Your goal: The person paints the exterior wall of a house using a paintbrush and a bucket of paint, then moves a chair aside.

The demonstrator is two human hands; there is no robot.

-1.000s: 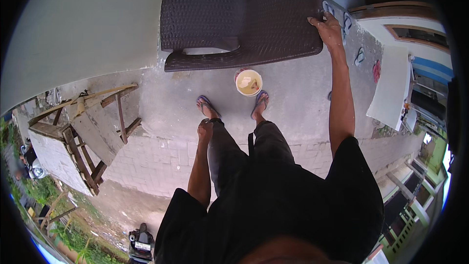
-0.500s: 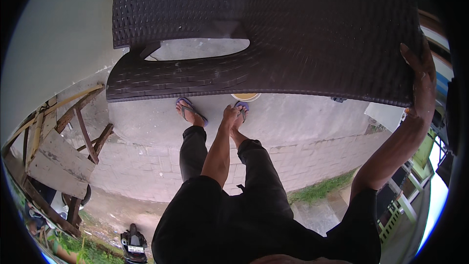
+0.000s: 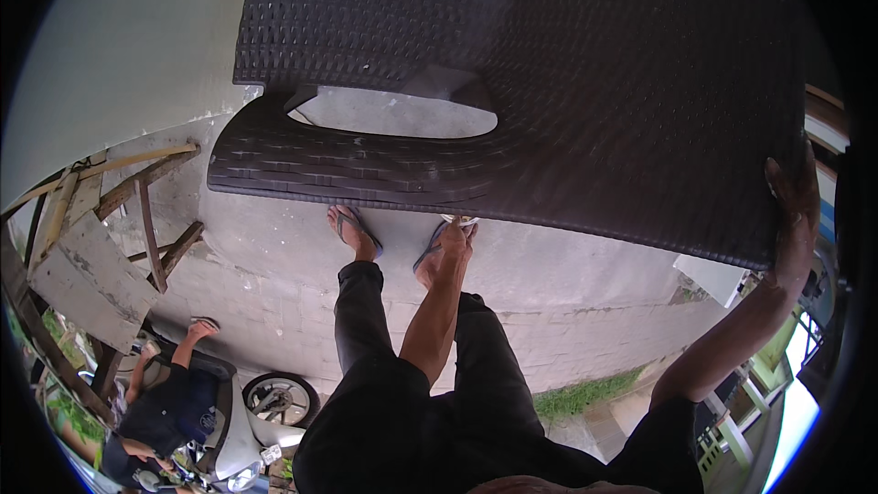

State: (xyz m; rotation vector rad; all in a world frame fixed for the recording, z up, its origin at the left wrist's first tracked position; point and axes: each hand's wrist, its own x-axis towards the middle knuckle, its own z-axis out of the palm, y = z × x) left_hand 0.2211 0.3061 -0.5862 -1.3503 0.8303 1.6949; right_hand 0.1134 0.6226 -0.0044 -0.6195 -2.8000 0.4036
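A large dark brown chair (image 3: pixel 631 128) of woven-look plastic stands tilted in front of me, with a long oval opening under its armrest (image 3: pixel 338 160). My right hand (image 3: pixel 794 210) grips its right edge, thumb on the woven face and fingers round behind. Low down between my legs, my left hand (image 3: pixel 455 240) hangs by my right foot, its fingers apparently closed. Whatever they may hold is too small to make out. Just beyond them the rim of a small round container (image 3: pixel 460 219) shows under the chair's lower edge, mostly hidden.
Wooden trestle-like framing (image 3: pixel 96 265) stands at the left beside a pale wall (image 3: pixel 101 64). Lower left, a person in dark clothes (image 3: pixel 174 402) sits on a motorbike (image 3: pixel 242 430). Grass (image 3: pixel 585 393) borders the paved step, and a light green railing (image 3: pixel 741 430) is at the right.
The chair has shifted slightly right and its lower edge slants more. My left hand has moved a little right, close to the container. A rider on a motorbike has come into view at lower left.
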